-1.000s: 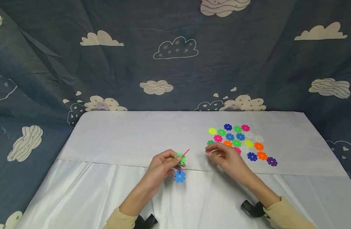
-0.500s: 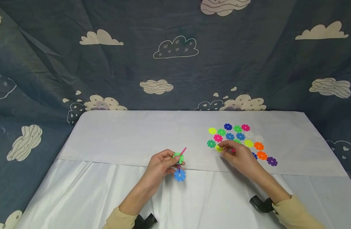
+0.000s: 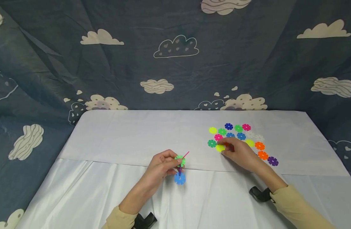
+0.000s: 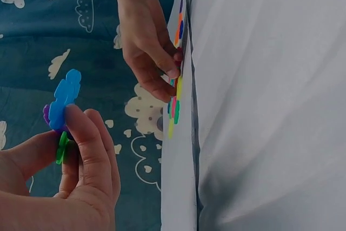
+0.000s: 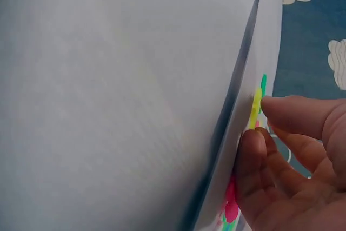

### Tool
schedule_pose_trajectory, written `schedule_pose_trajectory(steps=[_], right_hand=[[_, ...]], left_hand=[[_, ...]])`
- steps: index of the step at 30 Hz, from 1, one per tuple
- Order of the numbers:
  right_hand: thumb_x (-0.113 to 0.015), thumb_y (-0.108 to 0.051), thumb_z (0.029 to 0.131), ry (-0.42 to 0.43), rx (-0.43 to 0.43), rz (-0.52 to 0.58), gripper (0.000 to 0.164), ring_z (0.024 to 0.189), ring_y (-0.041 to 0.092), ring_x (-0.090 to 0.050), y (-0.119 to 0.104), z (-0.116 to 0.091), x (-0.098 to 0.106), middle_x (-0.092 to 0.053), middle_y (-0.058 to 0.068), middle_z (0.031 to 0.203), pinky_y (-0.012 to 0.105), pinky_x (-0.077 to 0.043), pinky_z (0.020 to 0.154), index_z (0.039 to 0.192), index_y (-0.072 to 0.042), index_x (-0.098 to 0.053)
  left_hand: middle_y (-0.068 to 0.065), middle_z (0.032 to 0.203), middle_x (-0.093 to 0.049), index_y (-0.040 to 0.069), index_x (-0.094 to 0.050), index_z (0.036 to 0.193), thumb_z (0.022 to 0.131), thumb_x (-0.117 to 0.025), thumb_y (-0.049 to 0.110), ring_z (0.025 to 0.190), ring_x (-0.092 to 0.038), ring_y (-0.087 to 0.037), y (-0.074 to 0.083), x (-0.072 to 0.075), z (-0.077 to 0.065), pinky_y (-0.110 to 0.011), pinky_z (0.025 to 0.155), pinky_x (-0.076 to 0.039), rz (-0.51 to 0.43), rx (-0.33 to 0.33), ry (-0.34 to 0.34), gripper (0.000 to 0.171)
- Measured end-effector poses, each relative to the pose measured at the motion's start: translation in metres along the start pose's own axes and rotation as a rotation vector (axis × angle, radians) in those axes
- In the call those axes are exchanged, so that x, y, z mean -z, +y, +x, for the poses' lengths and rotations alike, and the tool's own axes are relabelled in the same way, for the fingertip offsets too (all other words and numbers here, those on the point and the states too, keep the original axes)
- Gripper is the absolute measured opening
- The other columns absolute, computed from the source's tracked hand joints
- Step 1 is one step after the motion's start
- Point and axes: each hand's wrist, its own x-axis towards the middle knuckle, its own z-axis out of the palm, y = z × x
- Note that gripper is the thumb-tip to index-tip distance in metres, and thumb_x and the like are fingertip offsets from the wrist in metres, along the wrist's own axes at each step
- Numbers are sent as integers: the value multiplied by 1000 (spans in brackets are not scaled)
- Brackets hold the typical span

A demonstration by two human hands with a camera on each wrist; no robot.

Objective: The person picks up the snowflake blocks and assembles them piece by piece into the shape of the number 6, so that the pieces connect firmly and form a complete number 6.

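My left hand [image 3: 162, 165] pinches a small build of joined plastic snowflake discs, raised over the table's front edge. In it are a green disc [image 3: 180, 160], a pink disc [image 3: 186, 154] seen edge-on, a purple disc [image 4: 46, 114] and a blue disc [image 3: 180, 178] at the bottom. Over the loose discs on the right, my right hand [image 3: 239, 153] reaches down, thumb and index finger apart at a yellow disc [image 3: 220, 148] that lies flat. In the right wrist view the fingertips are beside this yellow disc [image 5: 255, 109]; whether they grip it is unclear. The hand covers several discs.
Several loose discs lie flat around the right hand, including a green disc [image 3: 212, 143], an orange disc [image 3: 262, 155] and a purple disc [image 3: 273, 161]. The white cloth-covered table [image 3: 129, 136] ends at a dark cloud-patterned curtain [image 3: 175, 73].
My right hand has moved right and onto the discs, from the left of them, and stays at the yellow disc. My left hand keeps its hold, with the build tilting slightly.
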Motion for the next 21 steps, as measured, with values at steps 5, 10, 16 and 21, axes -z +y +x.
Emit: schedule_pose_trajectory(steps=[5, 10, 16, 21], right_hand=[[-75, -4, 85, -17, 24, 2, 41, 85, 22, -50, -2, 0, 0, -57, 6, 95, 31, -49, 72, 125, -8, -65], [-76, -6, 85, -49, 3, 1, 39, 85, 23, -48, -6, 1, -1, -54, 6, 92, 32, -47, 69, 123, -6, -65], [-79, -6, 83, -29, -26, -19, 32, 85, 23, -49, -9, -1, -4, -53, 5, 89, 32, -48, 70, 111, -9, -65], [-76, -3, 84, -3, -1, -28, 29, 82, 21, -52, -13, -6, -3, -58, 1, 86, 31, -50, 69, 109, -14, -68]], left_hand=[[-5, 81, -70, -1, -57, 97, 89, -69, 10, 73, -63, -17, 3, 0, -2, -25, 66, -50, 38, -11, -17, 18], [-6, 83, -70, -2, -57, 98, 90, -68, 10, 74, -64, -17, 5, 2, -2, -26, 67, -50, 41, -11, -21, 18], [-5, 82, -70, -2, -57, 99, 90, -68, 10, 74, -64, -16, 5, 2, -2, -25, 66, -50, 39, -8, -21, 19], [-4, 81, -70, -1, -58, 99, 89, -70, 11, 73, -63, -16, 5, 2, -2, -25, 66, -49, 41, -8, -27, 19]])
